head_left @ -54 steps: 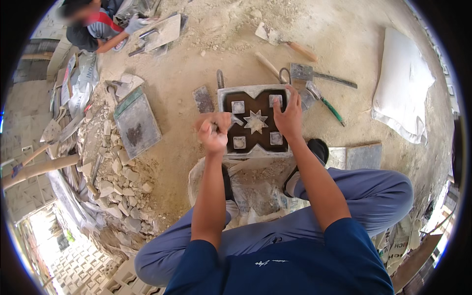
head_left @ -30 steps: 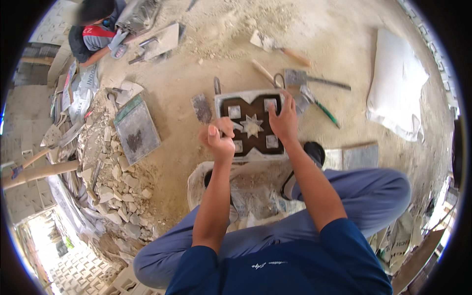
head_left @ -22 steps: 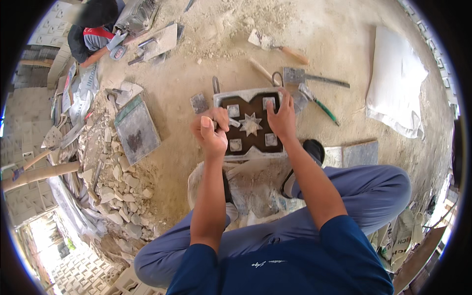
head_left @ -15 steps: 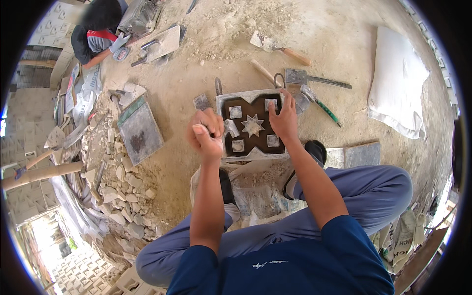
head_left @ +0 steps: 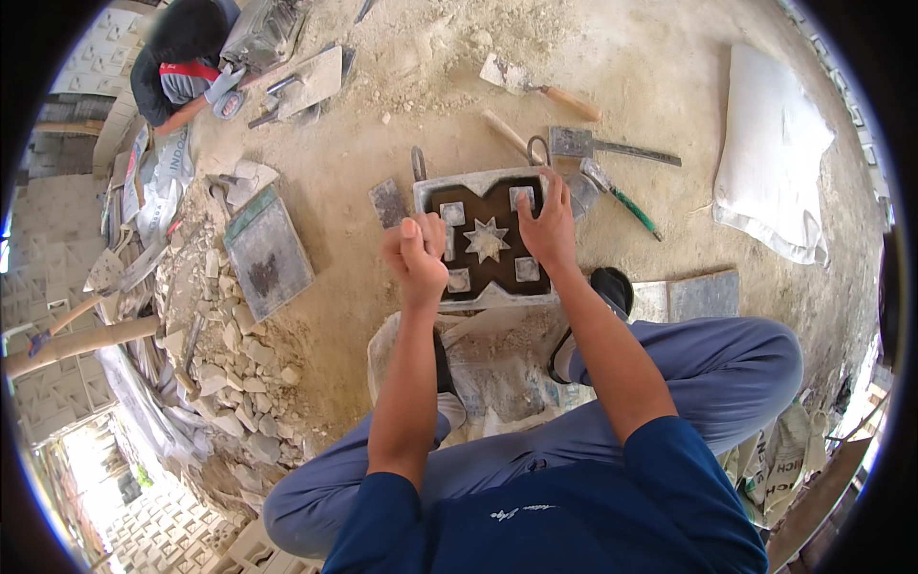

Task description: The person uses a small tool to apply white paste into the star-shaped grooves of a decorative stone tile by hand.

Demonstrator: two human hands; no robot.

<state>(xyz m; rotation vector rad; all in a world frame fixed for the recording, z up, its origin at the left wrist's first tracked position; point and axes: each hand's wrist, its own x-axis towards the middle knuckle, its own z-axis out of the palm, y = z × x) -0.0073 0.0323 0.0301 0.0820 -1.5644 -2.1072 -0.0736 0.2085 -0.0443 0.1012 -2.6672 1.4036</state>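
Note:
A square grey metal mould (head_left: 492, 299) lies on the ground before my feet, filled with a dark brown layer. Within it sit a pale eight-pointed star (head_left: 487, 240) at the centre and several small square blocks (head_left: 451, 213) near the corners. My right hand (head_left: 549, 222) grips the mould's upper right corner, thumb by a block and fingers over the rim. At the left rim my left hand (head_left: 419, 256) is a closed fist, thumb up. A pale piece shows just beside the fist; what the fist holds is hidden.
Behind the mould lie a wooden-handled trowel (head_left: 569, 102), a flat metal blade (head_left: 572, 142) and a green-handled tool (head_left: 633, 212). A flat slab (head_left: 270, 256) and stone rubble (head_left: 244, 383) are at left, a white sack (head_left: 770, 153) at right. A co-worker (head_left: 182, 72) crouches far left.
My left fist has turned and shifted slightly right, against the mould's left side. The pale piece beside it has gone from tilted to more upright. My right hand stays at the corner.

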